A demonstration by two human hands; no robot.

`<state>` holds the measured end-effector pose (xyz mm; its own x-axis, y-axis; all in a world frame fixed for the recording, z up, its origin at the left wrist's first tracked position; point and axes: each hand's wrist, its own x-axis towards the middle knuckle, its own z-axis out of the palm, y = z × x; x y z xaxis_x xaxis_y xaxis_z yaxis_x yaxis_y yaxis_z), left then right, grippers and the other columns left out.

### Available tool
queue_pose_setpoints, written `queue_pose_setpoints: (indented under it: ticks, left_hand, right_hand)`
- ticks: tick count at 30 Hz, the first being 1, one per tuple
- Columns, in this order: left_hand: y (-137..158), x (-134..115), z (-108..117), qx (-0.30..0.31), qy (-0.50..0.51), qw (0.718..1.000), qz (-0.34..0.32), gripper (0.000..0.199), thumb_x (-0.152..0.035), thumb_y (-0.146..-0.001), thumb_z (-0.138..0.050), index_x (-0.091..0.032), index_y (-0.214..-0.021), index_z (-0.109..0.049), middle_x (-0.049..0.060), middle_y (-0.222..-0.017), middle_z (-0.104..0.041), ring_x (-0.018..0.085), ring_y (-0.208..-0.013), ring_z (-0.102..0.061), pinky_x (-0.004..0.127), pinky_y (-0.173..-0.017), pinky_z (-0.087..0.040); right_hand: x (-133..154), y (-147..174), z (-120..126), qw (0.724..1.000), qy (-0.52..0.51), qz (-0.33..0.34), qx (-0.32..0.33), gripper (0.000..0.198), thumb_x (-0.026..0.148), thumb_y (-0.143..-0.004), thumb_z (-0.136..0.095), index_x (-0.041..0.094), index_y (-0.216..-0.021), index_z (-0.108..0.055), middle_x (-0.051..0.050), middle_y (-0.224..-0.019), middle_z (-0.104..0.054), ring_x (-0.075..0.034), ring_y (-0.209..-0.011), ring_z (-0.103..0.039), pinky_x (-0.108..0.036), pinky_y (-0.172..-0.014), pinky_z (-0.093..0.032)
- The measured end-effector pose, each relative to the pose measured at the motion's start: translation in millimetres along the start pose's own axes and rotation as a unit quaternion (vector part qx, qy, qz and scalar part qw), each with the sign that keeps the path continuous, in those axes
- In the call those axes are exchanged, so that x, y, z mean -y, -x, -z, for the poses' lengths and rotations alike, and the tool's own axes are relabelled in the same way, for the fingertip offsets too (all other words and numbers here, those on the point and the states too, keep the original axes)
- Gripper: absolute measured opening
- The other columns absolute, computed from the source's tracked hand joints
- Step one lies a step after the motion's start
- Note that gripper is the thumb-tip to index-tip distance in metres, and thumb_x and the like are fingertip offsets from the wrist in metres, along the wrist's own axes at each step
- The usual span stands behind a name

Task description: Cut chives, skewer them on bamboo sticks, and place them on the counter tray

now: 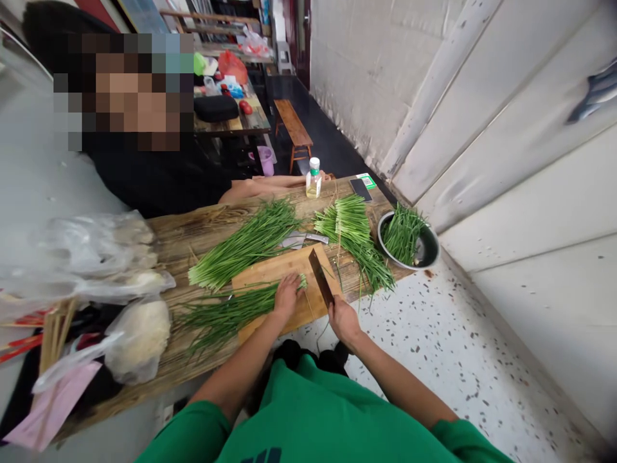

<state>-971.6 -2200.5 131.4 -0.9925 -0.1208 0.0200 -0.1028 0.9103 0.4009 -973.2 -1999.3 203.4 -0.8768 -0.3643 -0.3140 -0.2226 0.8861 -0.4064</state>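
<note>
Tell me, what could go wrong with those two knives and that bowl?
The left hand rests on green stalks close to the knife in the right hand; a stray stroke might nick those fingers. A second knife lies loose beside the cutting board, so a careless reach could meet its blade. The metal bowl sits at the end of the table, so a bump could tip it off.
</note>
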Motion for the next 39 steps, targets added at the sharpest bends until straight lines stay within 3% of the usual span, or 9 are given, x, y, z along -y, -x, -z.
queue_pose_setpoints:
  ticks: [5, 9, 23, 32, 39]
  left_hand:
    - [-2.4, 6.4, -8.8, 0.003, 0.043, 0.999, 0.025, 0.033, -0.028, -0.084, -0.054, -0.015, -0.114, -0.063, 0.011, -0.128, -0.054, 0.025, -0.124, -0.045, 0.045, -0.109, -0.028]
    - [-2.5, 11.9, -17.2, -0.015, 0.069, 0.997, 0.008, 0.036, -0.025, -0.082, -0.055, -0.014, -0.117, -0.062, 0.013, -0.13, -0.053, 0.028, -0.124, -0.044, 0.046, -0.108, -0.028]
    - [-2.9, 9.7, -14.6, 0.018, 0.042, 0.999, 0.026, 0.037, -0.027, -0.086, -0.05, -0.015, -0.119, -0.06, 0.011, -0.131, -0.052, 0.026, -0.125, -0.042, 0.042, -0.109, -0.024]
    - [-4.1, 4.5, -5.9, 0.029, 0.048, 0.998, 0.028, 0.036, -0.024, -0.084, -0.051, -0.01, -0.116, -0.06, 0.016, -0.131, -0.051, 0.028, -0.125, -0.043, 0.042, -0.108, -0.026]
    - [-5.8, 9.9, -13.6, 0.01, 0.046, 0.999, 0.015, 0.035, -0.027, -0.082, -0.055, -0.012, -0.112, -0.063, 0.016, -0.127, -0.054, 0.028, -0.122, -0.046, 0.043, -0.106, -0.029]
  right_hand:
    - [23.1, 4.7, -4.6, 0.999, 0.032, 0.014, 0.021, 0.024, 0.023, -0.092, -0.034, 0.014, -0.107, -0.051, -0.01, -0.088, -0.067, -0.018, -0.077, -0.065, -0.024, -0.063, -0.043]
    - [33.2, 3.0, -10.5, 0.998, 0.039, 0.004, 0.044, 0.024, 0.022, -0.092, -0.035, 0.013, -0.107, -0.051, -0.012, -0.092, -0.067, -0.019, -0.081, -0.065, -0.025, -0.067, -0.044]
    - [43.8, 2.9, -10.5, 0.998, 0.046, -0.003, 0.043, 0.026, 0.02, -0.092, -0.033, 0.013, -0.108, -0.052, -0.012, -0.092, -0.068, -0.019, -0.082, -0.066, -0.025, -0.067, -0.045]
    - [43.7, -1.9, -12.9, 0.997, 0.051, -0.014, 0.06, 0.027, 0.023, -0.091, -0.036, 0.012, -0.111, -0.052, -0.012, -0.089, -0.069, -0.021, -0.082, -0.067, -0.026, -0.067, -0.046]
    - [45.4, -6.5, -0.2, 0.995, 0.042, -0.026, 0.092, 0.027, 0.022, -0.09, -0.038, 0.011, -0.11, -0.052, -0.013, -0.09, -0.07, -0.021, -0.084, -0.067, -0.026, -0.068, -0.047]
